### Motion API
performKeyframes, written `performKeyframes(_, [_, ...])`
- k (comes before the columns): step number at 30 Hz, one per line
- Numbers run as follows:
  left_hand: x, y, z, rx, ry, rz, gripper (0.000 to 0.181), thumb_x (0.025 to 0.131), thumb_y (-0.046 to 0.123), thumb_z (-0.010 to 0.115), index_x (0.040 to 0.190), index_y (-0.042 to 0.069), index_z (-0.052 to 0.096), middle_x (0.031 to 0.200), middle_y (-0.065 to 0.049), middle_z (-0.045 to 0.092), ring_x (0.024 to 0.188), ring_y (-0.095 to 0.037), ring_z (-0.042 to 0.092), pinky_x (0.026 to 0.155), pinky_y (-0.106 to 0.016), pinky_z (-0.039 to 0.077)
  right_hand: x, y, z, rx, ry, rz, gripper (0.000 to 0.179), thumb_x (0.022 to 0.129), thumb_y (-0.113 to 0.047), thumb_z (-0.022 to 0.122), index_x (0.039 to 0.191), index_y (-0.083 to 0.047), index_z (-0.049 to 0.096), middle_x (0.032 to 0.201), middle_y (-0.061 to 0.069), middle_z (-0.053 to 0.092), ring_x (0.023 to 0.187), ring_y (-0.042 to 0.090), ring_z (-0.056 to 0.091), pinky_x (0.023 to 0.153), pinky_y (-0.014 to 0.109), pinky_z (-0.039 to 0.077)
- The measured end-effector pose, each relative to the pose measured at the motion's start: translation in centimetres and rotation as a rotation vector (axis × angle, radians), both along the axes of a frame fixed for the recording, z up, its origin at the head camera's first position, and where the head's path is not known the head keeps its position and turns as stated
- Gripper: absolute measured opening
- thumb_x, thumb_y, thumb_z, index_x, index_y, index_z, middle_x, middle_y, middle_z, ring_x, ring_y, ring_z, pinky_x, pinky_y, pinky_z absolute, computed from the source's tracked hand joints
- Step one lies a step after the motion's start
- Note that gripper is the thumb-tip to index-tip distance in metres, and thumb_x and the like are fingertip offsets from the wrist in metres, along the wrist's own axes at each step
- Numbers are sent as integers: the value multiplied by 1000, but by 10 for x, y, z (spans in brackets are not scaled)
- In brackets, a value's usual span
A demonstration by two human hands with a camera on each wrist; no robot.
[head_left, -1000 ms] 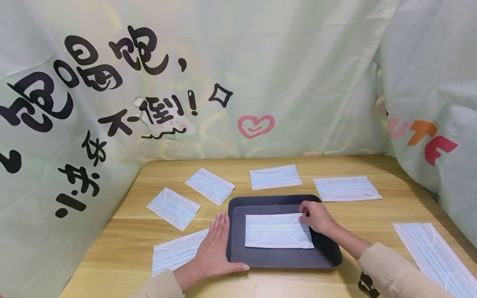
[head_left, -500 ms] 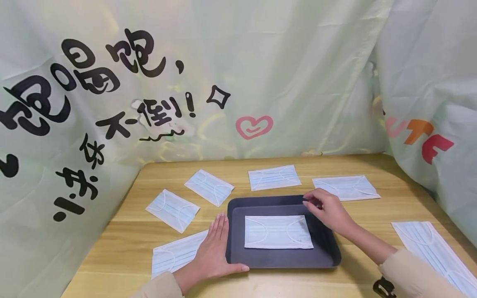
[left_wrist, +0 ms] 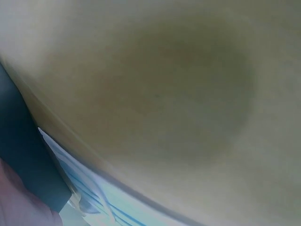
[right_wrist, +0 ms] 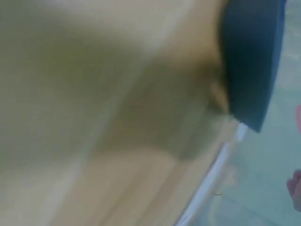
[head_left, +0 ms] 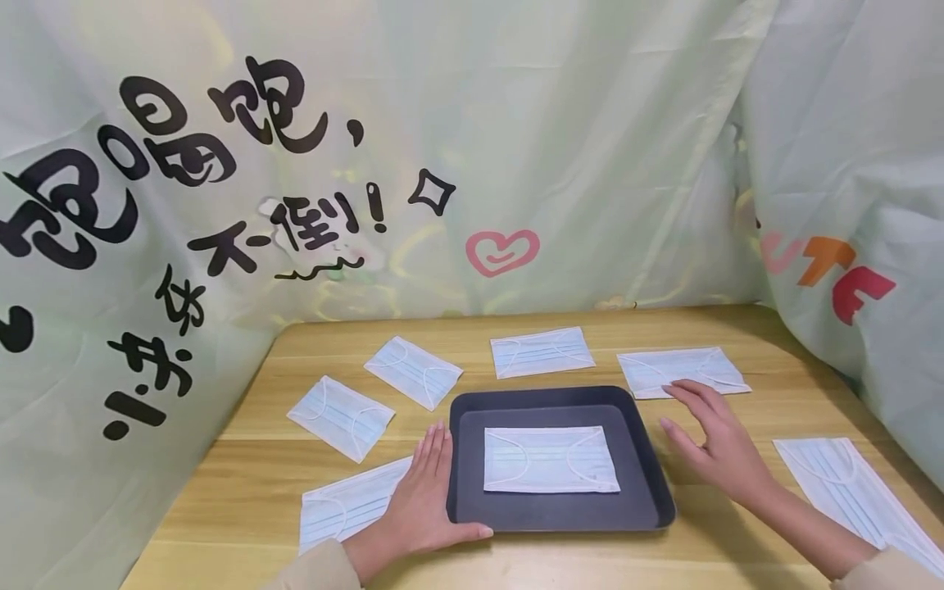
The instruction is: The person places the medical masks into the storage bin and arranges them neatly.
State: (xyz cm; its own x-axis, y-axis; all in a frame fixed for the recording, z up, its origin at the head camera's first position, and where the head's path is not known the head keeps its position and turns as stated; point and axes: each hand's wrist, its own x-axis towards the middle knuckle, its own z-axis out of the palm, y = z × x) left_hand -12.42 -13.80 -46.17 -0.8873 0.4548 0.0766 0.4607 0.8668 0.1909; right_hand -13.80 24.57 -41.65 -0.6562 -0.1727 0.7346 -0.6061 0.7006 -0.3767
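Note:
A dark grey tray stands on the table with one light-blue pleated face mask lying flat inside it. Straight fingers of my left hand rest along the tray's left side, thumb stretched out at its front left corner. Partly beneath that hand lies another face mask. To the right of the tray, my right hand holds nothing, thumb and fingers apart. Its fingertips overlap the front edge of the back-right face mask in the head view. The tray's dark wall also shows in the right wrist view.
More face masks lie around the tray: one at the left, one at the back left, one at the back and one at the right. A printed cloth hangs behind the wooden table.
My right hand has let go of the mask in the tray and moved right, out over the tray's right edge towards the back-right mask. My left hand has stayed at the tray.

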Motion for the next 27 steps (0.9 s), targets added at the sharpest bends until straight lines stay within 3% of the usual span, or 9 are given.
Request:
performKeyframes(5, [0,-1,2,-9,-10,7,130,63,89,43,145,-7,13,155,-22,8,144,-34,8,115,-44,18,9,20,-11,115,-13,-82,52,84,-29,65,119,8,54,120,27,52,111,35,43,110,14,15])
performKeyframes(8, [1,-1,3,-2,-29,8,130,63,88,44,146,-7,13,155,-22,7,144,-34,8,116,-44,18,16,31,-19,169,-29,-130,58,86,-38,62,123,5,52,124,27,50,111,42,42,114,27,17])
performKeyframes(14, [1,-1,3,-6,-37,6,129,64,88,44,146,-7,12,155,-22,7,144,-34,7,116,-45,18,25,46,-32,256,-35,-189,72,91,-56,43,129,6,46,129,27,43,126,40,34,111,49,20])
performKeyframes(19, [1,-1,1,-9,-34,0,129,64,88,43,145,-7,13,155,-22,7,144,-34,8,116,-45,18,37,54,-39,323,-133,-253,71,92,-48,47,141,1,33,139,25,36,139,34,20,118,43,2])
performKeyframes(27, [1,0,1,-15,-31,2,129,64,88,43,146,-7,12,155,-22,7,144,-34,8,116,-44,18,48,67,-41,356,-291,-328,79,90,-42,53,146,2,19,146,28,23,142,37,6,115,50,-10])
